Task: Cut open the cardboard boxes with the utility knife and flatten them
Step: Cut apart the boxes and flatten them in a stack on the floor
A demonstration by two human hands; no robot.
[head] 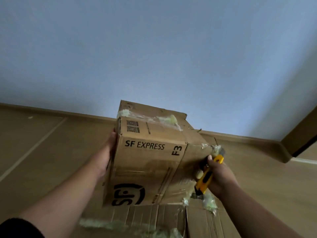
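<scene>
Flattened cardboard (154, 219) below hand-steadied box (147, 162), knife (208, 176) in right hand (221, 176).

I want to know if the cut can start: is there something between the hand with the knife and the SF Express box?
Nothing visible stands between them. The right hand grips the yellow utility knife right at the taped right side of the box, and the left hand rests on the opposite side.

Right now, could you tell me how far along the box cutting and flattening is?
Done: flattened cardboard already lies underneath. In hand: the left hand steadies the SF Express box while the right hand grips the yellow utility knife at its taped corner. Left: this box still stands in shape, not yet flattened.
</scene>
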